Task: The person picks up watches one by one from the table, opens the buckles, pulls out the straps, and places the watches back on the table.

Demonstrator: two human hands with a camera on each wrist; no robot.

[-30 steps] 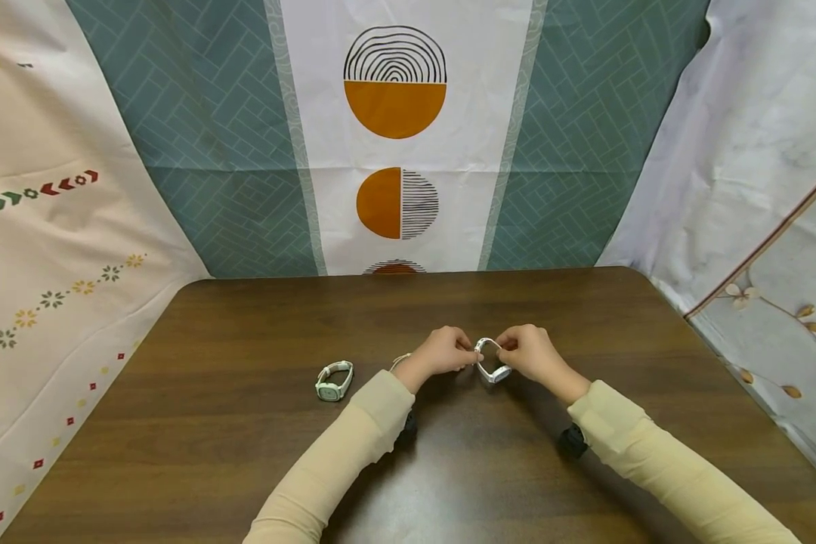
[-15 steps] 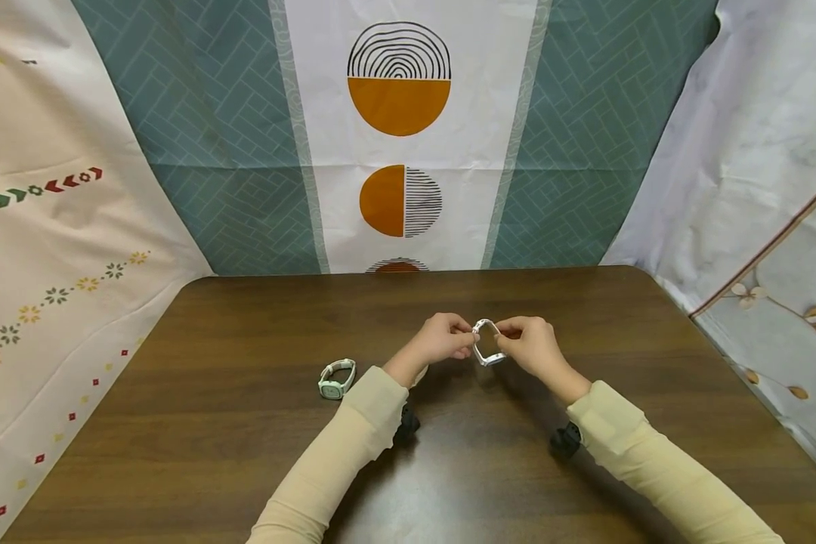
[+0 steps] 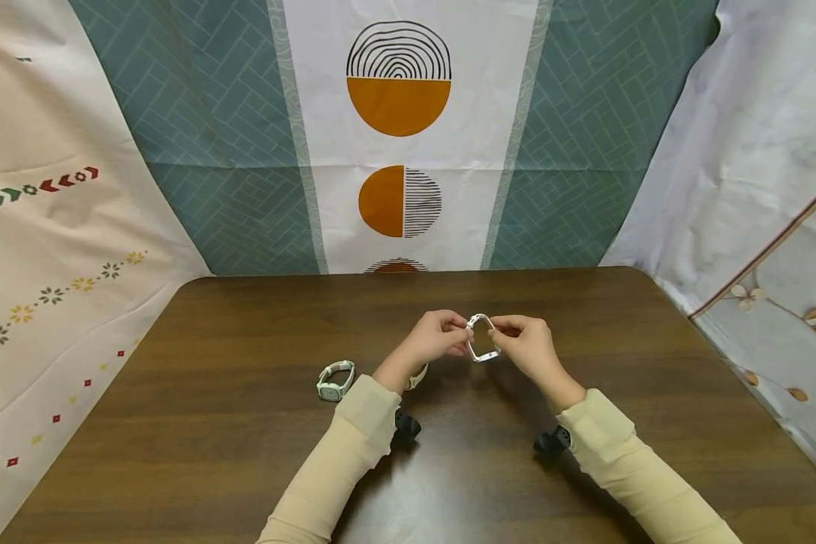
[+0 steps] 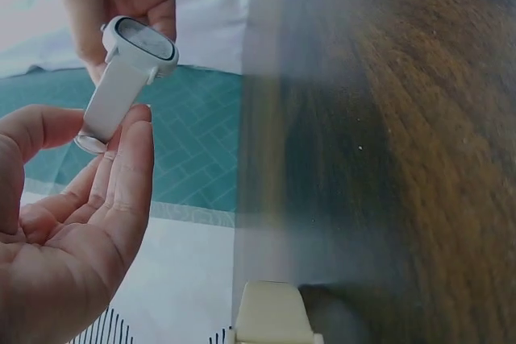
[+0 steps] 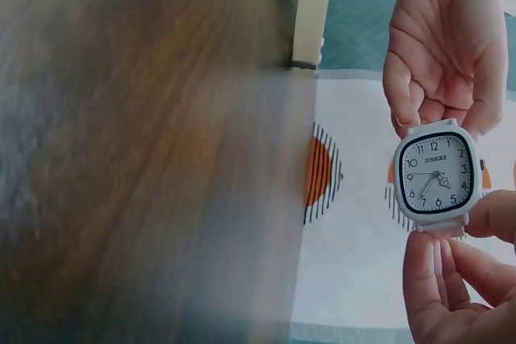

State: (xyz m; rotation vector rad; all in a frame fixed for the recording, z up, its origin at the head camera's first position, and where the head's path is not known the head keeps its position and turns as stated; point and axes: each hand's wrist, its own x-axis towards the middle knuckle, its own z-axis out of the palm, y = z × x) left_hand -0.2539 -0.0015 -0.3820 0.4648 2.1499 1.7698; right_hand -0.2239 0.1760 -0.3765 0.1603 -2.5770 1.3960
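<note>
A white wristwatch [image 3: 484, 357] with a square, rounded case is held up over the table between both hands, its strap forming a loop. My left hand [image 3: 435, 336] pinches the strap at its buckle side, between thumb and fingers. Opposite, my right hand [image 3: 527, 346] pinches the strap close below the case. The right wrist view shows the watch dial [image 5: 436, 173] face-on, with black numerals. Partly hidden by my left wrist lies a cream watch [image 3: 417, 377] on the table; its strap [image 4: 274, 316] shows at the bottom of the left wrist view.
A pale green watch [image 3: 331, 391] with its strap looped stands on the brown wooden table [image 3: 211, 453], left of my left forearm. Black wrist cameras hang under both sleeves. Patterned cloths surround the table at the back and sides.
Both hands have lifted the white watch higher and shifted it a little left, tilting it. More of the cream watch now shows beside my left wrist.
</note>
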